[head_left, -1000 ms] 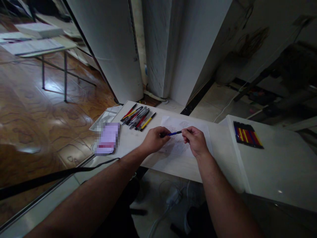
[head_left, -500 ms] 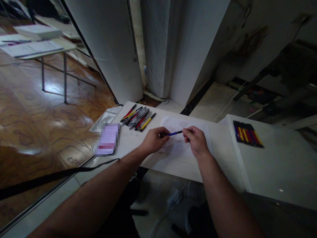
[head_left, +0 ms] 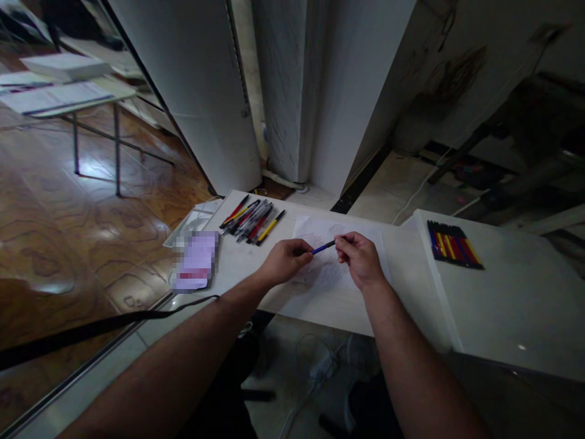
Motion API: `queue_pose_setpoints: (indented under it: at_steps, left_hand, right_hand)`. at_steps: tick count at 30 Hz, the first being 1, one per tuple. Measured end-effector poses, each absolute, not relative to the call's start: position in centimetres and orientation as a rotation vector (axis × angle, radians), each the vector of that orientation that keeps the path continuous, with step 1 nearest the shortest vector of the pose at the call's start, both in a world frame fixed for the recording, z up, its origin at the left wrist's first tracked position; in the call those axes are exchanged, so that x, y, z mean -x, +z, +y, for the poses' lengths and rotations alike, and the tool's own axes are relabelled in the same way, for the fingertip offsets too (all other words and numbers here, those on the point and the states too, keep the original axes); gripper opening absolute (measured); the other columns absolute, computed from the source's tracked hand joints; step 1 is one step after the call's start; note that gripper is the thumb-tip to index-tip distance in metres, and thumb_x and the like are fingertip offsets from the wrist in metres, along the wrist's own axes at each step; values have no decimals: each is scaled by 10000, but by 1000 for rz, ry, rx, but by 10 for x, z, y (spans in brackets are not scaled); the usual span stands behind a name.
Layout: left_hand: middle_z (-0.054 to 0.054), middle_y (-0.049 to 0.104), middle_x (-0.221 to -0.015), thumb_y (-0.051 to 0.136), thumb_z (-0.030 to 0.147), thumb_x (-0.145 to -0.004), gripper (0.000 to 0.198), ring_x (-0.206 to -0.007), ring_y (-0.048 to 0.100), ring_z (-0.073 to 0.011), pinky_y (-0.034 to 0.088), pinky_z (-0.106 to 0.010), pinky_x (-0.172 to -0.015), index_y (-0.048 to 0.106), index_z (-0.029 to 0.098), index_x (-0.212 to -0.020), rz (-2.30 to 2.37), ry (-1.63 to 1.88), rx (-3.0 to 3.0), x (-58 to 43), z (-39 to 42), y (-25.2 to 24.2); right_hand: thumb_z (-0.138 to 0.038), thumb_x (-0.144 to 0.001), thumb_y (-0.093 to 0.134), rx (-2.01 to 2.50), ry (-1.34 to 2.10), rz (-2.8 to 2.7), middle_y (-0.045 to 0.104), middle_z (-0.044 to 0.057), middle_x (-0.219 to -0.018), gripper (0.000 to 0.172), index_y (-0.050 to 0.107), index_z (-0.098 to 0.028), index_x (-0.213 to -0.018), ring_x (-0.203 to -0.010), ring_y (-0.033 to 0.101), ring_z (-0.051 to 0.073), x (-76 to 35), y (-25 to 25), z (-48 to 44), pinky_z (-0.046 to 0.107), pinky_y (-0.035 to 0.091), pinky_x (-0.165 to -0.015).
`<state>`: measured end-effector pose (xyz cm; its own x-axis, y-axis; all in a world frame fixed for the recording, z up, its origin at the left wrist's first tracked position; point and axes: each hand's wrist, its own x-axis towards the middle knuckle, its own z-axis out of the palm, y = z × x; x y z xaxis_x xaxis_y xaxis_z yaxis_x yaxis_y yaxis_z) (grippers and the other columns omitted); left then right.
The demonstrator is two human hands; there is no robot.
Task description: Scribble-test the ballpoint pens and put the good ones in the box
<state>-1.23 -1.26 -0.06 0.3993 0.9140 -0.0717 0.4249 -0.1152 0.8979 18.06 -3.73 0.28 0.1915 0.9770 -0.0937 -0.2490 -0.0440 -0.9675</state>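
A blue pen [head_left: 323,247] with a black end is held between my two hands above a scribbled sheet of paper [head_left: 365,238]. My left hand [head_left: 287,261] pinches its blue end with closed fingertips. At the black end, the fingers of my right hand [head_left: 359,256] are closed round it. Under the hands the paper carries many pen strokes, partly covered by the hands and their shadow. A loose pile of pens [head_left: 253,219], black, red, yellow and clear, lies beyond my left hand. To the right is a neat row of pens [head_left: 452,244] with black ends.
The narrow white table [head_left: 315,314] meets a slightly raised white surface [head_left: 516,299] on the right. A blurred-out lilac item [head_left: 197,259] lies at the left edge, near a black strap [head_left: 114,320]. A pillar [head_left: 292,91] stands behind the table.
My left fingers have shifted on the pen: the black tip that showed at the left hand is no longer visible. The pen tilts a little more. The view has moved slightly.
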Motion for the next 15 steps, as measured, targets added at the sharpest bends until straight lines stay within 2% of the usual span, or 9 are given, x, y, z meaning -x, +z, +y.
queue_pose_setpoints:
  at_steps: [5, 11, 15]
  left_hand:
    - [-9, 648, -690, 646, 316, -729, 218, -599, 537, -118, 389, -226, -557, 696, 142, -850, 1173, 718, -1707, 12, -13, -4]
    - [-5, 638, -658, 630, 317, -731, 229, -560, 519, -111, 384, -228, -543, 693, 126, -841, 1185, 671, -1603, 10, -16, 3]
    - [-26, 683, -714, 589, 338, -767, 264, -601, 543, -125, 396, -237, -573, 720, 132, -869, 1160, 644, -1633, 10, -15, 4]
  right_hand:
    - [-350, -650, 782, 1204, 1185, -862, 550, -49, -523, 266, 581, -176, -642, -441, 438, 67, -180, 1, -37, 204, 358, -410]
    - [-318, -638, 770, 1176, 1248, -828, 608, -22, -615, 273, 690, -163, -847, -489, 477, 76, -179, 7, -39, 200, 362, -420]
    - [-279, -629, 750, 1164, 1252, -819, 592, -25, -585, 224, 701, -163, -813, -485, 472, 75, -180, 8, -39, 201, 359, -424]
